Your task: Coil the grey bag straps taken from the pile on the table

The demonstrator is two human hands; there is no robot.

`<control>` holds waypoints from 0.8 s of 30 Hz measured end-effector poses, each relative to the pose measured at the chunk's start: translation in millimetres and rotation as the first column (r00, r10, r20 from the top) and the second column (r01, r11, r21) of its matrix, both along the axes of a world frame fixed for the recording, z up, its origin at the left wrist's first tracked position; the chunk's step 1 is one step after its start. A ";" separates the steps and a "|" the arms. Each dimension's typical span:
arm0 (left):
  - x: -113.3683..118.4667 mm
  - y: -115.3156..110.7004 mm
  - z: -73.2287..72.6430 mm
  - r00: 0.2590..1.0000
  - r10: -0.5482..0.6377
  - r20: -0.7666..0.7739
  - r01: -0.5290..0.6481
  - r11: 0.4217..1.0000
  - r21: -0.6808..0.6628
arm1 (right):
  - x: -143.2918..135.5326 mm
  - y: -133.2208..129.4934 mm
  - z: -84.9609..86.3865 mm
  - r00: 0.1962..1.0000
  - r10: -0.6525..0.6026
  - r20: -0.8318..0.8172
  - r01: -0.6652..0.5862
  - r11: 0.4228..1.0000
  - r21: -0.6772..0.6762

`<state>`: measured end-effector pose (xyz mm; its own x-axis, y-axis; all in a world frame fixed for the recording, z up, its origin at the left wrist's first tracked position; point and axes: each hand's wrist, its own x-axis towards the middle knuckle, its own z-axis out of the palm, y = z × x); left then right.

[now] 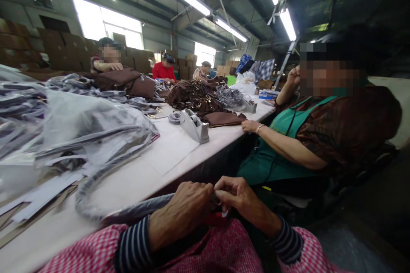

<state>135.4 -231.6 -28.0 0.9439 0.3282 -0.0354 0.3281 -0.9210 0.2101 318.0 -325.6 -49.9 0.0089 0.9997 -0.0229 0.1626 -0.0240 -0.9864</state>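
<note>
My left hand (182,213) and my right hand (238,198) meet at the table's near edge, fingers closed together. Between them I pinch the end of a grey wrapped strap (141,210). The strap loops back across the white table (166,153) toward a pile of plastic-wrapped grey bags (92,128). A small red thing (216,218) shows just under my fingers; I cannot tell what it is. Both of my sleeves are pink checked with striped cuffs.
A grey tape dispenser (194,126) stands mid-table. Brown bags (198,100) are heaped farther back. A person in a green apron (282,145) sits close on my right, a hand resting on the table. Other people work at the far end. Cardboard boxes (57,47) line the wall.
</note>
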 end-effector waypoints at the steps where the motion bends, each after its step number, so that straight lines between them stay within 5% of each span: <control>1: 0.3 -1.3 -3.4 1.000 0.007 0.021 -0.007 1.000 0.002 | -1.8 -0.7 0.3 0.999 0.010 0.031 -0.010 1.000 0.012; 8: 1.8 -3.1 -19.3 0.965 0.065 0.253 -0.012 0.978 -0.208 | -7.8 0.5 -5.0 0.999 0.019 0.036 -0.020 1.000 0.023; 11: -5.4 0.2 -5.9 0.962 0.053 0.268 0.021 0.964 -0.265 | 0.0 -0.8 -7.4 0.994 0.006 0.111 -0.002 0.999 -0.041; 19: -69.4 32.2 39.5 0.997 0.076 -0.032 -0.076 0.997 -0.019 | 40.4 -30.1 13.1 0.955 -0.205 0.216 0.217 0.976 -0.033; 24: -75.0 43.2 49.2 0.996 -0.057 -0.068 0.055 0.998 -0.030 | 76.8 -71.7 9.9 0.843 -0.344 0.414 0.369 0.929 0.020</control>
<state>60.4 -188.4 21.2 0.9560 0.2724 -0.1091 0.2903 -0.9325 0.2151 394.8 -397.3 -39.9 0.3853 0.9228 0.0031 0.5141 -0.2119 -0.8311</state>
